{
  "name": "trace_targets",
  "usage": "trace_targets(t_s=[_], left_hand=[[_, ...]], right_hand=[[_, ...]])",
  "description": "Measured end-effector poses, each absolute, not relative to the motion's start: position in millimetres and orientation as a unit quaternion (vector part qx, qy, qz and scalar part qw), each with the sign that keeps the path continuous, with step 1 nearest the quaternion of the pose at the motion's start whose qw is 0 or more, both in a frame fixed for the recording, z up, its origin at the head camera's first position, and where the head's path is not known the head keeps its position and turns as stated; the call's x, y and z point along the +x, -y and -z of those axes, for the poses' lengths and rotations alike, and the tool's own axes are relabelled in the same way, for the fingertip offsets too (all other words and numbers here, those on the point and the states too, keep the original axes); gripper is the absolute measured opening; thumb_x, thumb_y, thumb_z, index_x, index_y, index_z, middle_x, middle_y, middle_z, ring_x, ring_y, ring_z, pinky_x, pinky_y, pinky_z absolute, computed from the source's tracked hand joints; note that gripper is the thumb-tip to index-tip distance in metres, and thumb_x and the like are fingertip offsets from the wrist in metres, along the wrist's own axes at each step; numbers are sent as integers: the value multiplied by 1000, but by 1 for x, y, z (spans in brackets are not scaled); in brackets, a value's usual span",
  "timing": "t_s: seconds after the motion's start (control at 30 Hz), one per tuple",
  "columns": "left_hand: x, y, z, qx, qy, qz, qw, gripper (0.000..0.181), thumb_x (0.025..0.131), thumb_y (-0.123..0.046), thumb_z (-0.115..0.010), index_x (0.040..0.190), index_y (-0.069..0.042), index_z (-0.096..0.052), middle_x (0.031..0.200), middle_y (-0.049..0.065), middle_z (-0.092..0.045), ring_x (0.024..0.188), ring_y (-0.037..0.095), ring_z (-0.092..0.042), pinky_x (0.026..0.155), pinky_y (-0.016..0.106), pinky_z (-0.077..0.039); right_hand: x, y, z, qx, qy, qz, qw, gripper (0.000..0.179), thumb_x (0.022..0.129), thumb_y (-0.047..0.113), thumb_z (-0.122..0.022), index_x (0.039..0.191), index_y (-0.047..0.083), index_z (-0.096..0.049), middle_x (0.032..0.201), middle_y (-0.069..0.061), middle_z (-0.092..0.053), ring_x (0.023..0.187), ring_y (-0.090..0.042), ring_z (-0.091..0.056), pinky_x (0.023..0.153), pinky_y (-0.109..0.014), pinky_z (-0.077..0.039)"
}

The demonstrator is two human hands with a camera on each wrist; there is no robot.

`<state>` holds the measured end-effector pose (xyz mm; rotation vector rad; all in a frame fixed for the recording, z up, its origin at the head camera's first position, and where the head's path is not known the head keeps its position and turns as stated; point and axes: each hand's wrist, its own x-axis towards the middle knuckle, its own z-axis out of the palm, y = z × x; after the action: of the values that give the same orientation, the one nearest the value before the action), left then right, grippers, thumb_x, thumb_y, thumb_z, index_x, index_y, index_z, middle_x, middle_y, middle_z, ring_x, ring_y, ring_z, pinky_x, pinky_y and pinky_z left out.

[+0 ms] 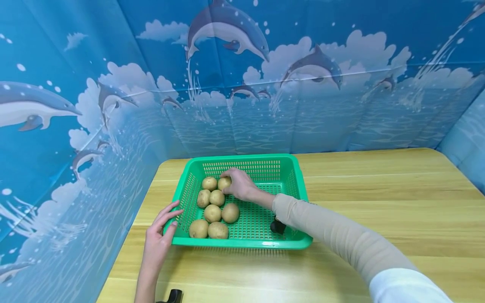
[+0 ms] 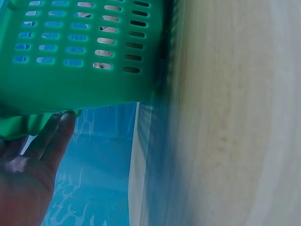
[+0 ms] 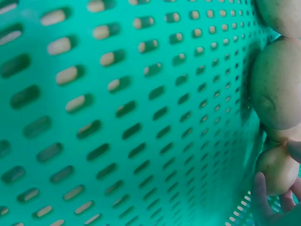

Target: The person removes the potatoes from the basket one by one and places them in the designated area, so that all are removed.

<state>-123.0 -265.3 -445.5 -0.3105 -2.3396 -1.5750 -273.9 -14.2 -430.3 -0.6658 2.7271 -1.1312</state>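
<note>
A green plastic basket (image 1: 261,243) with slotted walls holds several round, tan potatoes (image 1: 212,213) grouped in its left half. My right hand (image 1: 239,184) reaches in from the right and holds the potato (image 1: 224,183) at the back of the group. In the right wrist view, thumb and fingertips (image 3: 261,188) lie around that potato (image 3: 276,168), beside larger ones. My left hand (image 1: 161,227) is at the basket's left rim, fingers extended across it. The left wrist view shows these fingers (image 2: 61,139) nearly straight against the rim, below the slotted wall (image 2: 94,87).
The basket stands on a wood-grain table (image 1: 379,189), near its back left. A blue curtain (image 1: 235,109) printed with dolphins hangs behind and to the left. A black device (image 1: 278,226) hangs below the right wrist; another black piece (image 1: 175,296) is beside the left forearm.
</note>
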Motion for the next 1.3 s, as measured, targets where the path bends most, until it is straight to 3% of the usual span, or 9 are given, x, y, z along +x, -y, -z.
trace_targets(t_s=[0.3, 0.4, 0.57, 0.83, 1.1, 1.3], left_hand=[[-124, 264, 444, -110, 819, 541, 156, 31, 94, 12, -52, 118, -1, -67, 144, 2, -51, 139, 18, -38, 108, 19, -31], [-124, 264, 444, -111, 818, 541, 158, 31, 94, 12, -52, 118, -1, -67, 144, 3, -51, 138, 17, -39, 108, 19, -30], [-124, 263, 444, -114, 817, 542, 159, 32, 94, 12, -52, 118, -1, -67, 144, 4, -51, 138, 17, -39, 108, 19, -30], [-124, 262, 444, -111, 816, 546, 154, 31, 94, 12, -52, 118, -1, -67, 144, 3, -50, 138, 17, -39, 107, 19, -32], [-124, 263, 444, -108, 817, 546, 152, 31, 94, 12, -52, 118, -1, -67, 144, 3, -50, 139, 17, -38, 107, 18, -31], [-122, 262, 443, -105, 815, 549, 154, 31, 94, 11, -53, 119, -2, -67, 144, 3, -50, 139, 18, -38, 106, 18, -33]], right_hand=[[-276, 13, 423, -215, -893, 392, 54, 52, 83, 16, -79, 132, 11, -62, 137, -8, -55, 114, -24, -57, 86, -34, -50], [-275, 12, 420, -212, -885, 410, 56, 51, 84, 16, -77, 132, 12, -62, 139, -7, -54, 106, -22, -59, 81, -33, -51], [-273, 10, 416, -211, -871, 438, 69, 50, 84, 15, -74, 132, 14, -61, 121, -5, -62, 81, -17, -61, 68, -30, -50], [-273, 10, 410, -215, -851, 472, 81, 49, 86, 16, -76, 132, 11, -59, 125, -5, -61, 99, -16, -62, 74, -30, -53], [-273, 9, 399, -222, -833, 500, 83, 48, 86, 16, -77, 130, 11, -60, 121, -3, -62, 104, -20, -61, 78, -32, -52], [-270, 5, 390, -216, -836, 497, 88, 51, 85, 21, -78, 131, 11, -60, 121, -3, -63, 96, -15, -63, 75, -31, -53]])
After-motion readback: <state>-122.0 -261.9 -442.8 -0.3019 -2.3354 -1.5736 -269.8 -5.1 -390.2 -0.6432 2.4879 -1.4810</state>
